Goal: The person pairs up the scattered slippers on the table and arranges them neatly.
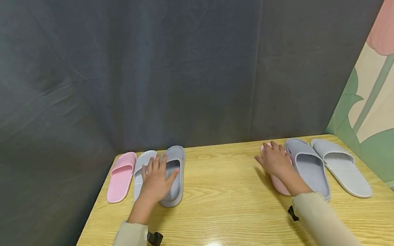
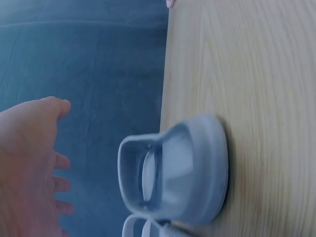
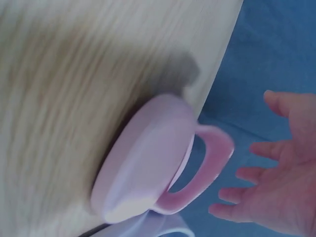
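My left hand (image 1: 157, 183) hovers with spread fingers above a pale grey slipper (image 1: 147, 157) and a darker grey slipper (image 1: 176, 153), partly covering both. The left wrist view shows this hand (image 2: 24, 163) apart from the grey slipper (image 2: 197, 168). Farther left lies a pink slipper (image 1: 119, 184). On the right side my right hand (image 1: 275, 161) is held over another pink slipper (image 1: 280, 186) and hides much of it. In the right wrist view a gap separates the spread fingers from the pink slipper (image 3: 148, 153). Neither hand holds anything.
Beside the right hand lie a darker grey slipper (image 1: 311, 169) and a pale grey slipper (image 1: 347, 174). The wooden table (image 1: 224, 198) ends at a dark curtain (image 1: 192, 68) behind. A flower-patterned cloth (image 1: 390, 121) borders the right side.
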A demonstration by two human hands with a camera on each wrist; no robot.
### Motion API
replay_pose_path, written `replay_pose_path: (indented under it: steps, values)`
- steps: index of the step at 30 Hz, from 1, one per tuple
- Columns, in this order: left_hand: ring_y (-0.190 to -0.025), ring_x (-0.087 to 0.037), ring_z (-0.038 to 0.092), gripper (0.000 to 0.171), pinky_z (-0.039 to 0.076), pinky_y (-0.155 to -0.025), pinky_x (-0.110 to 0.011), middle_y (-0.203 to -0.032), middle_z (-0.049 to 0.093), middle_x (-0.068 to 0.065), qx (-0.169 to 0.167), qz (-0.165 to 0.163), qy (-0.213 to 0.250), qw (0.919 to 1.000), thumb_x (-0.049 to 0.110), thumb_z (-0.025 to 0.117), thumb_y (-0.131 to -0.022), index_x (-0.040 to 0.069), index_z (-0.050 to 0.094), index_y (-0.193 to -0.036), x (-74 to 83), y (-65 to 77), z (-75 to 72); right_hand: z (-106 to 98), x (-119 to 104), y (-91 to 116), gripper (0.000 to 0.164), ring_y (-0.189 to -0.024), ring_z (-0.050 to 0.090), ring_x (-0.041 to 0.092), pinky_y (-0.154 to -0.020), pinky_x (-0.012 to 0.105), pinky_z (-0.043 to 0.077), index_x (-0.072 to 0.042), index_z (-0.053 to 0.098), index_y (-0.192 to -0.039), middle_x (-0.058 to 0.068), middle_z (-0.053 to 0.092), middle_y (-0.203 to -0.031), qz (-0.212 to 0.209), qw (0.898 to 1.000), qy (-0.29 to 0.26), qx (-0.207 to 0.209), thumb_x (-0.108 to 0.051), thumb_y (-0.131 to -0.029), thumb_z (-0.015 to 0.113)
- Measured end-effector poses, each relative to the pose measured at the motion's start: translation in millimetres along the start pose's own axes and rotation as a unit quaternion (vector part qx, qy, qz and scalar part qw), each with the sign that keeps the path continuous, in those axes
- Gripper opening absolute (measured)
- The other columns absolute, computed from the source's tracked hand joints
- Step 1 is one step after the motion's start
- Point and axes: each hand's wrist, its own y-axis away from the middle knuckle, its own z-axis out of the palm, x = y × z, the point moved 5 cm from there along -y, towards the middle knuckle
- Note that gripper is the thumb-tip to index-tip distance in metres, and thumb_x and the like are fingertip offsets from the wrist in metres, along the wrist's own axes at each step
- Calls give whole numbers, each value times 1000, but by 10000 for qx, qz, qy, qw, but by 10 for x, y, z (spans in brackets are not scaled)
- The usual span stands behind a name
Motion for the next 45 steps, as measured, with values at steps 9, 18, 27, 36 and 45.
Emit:
replay_pose_path:
  steps: [9,18,27,36,45]
  values:
    - [-138,-40,13,75,4,-105,-64,-153,20,-16,164,-138,-119,9997,60,38,-92,11,27,-147,-260,50,-129,16,174,-89,69,-129,16,55,-96,70,18,3,31,-141,34,18,-144,237,9997,-48,-70,-45,-93,45]
    - [-138,-41,13,77,3,-105,-64,-151,21,-18,173,-230,-216,9994,62,34,-92,9,27,-147,-400,84,-174,70,254,-167,66,-128,18,55,-96,70,18,2,32,-140,34,20,-144,246,9996,-87,-61,-43,-94,43]
    - [-138,-42,14,74,4,-105,-64,-150,23,-20,189,-252,-170,9994,58,39,-92,8,28,-146,-428,78,-229,144,288,-247,66,-129,17,55,-98,69,17,2,31,-141,34,20,-144,273,9994,-27,-229,-42,-94,43]
    - [-138,-41,13,78,3,-103,-65,-150,21,-20,192,-328,-88,9992,63,34,-91,9,27,-147,-529,49,-201,159,288,-285,66,-128,16,56,-96,71,17,3,29,-142,35,19,-143,376,9986,-41,-361,-37,-93,47]
    - [-138,-43,12,77,2,-104,-66,-151,20,-20,136,-444,-14,9989,63,33,-92,9,27,-146,-615,20,-187,179,314,-312,67,-128,15,56,-96,69,19,2,24,-144,35,18,-144,462,9978,128,-461,-36,-93,45]
